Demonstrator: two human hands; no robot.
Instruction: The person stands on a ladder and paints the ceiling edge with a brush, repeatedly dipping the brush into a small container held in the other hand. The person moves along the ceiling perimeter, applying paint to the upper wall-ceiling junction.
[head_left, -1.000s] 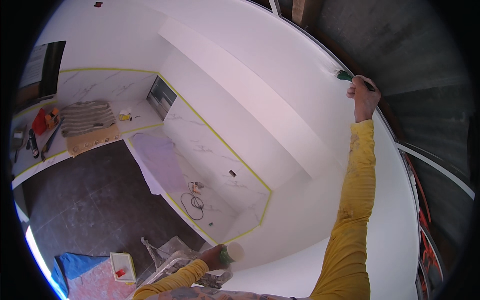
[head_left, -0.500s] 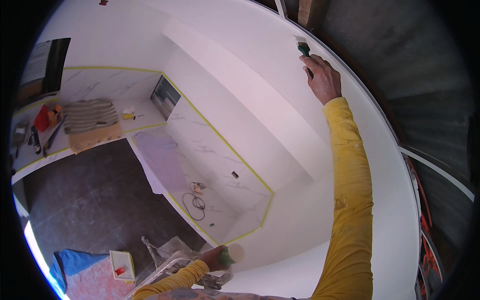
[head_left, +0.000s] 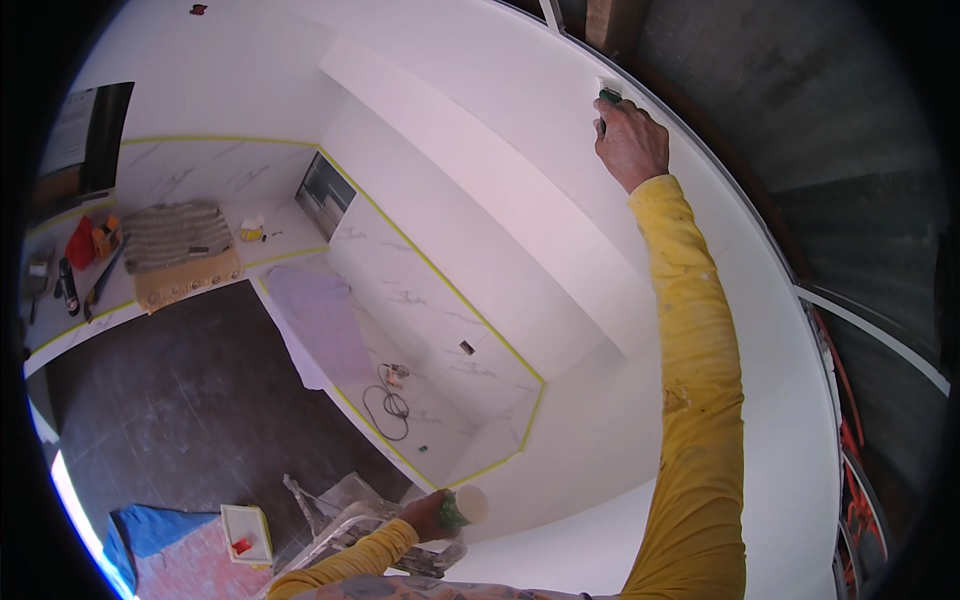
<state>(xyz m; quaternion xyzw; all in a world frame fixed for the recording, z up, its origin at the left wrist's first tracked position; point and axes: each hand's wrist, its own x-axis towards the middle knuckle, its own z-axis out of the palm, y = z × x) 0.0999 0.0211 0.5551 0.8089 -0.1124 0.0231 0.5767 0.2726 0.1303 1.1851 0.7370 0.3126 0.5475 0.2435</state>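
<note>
High up on the white wall, close to its top edge, my right hand (head_left: 634, 144) is closed round the dark green handle of a paintbrush (head_left: 608, 92). The pale bristles touch the white wall (head_left: 560, 130), and my fingers cover most of the handle. Low in the view, my left hand (head_left: 430, 515) wraps round a green and white cup (head_left: 463, 507) held beside the wall. The cup's pale round opening faces up; its contents cannot be made out. Both arms wear yellow, paint-marked sleeves.
A paint-spattered stepladder (head_left: 345, 525) stands under my left arm. Marbled counters (head_left: 420, 425) edged with yellow-green tape carry a coiled cable (head_left: 388, 412), a lilac cloth (head_left: 318, 325) and hand tools. On the dark floor (head_left: 200, 380) sit a white tray (head_left: 247, 533) and a blue sheet (head_left: 150, 525).
My right hand has moved slightly left and up with the paintbrush, and its handle has tilted so less of it shows. My left hand holds the cup in the same place.
</note>
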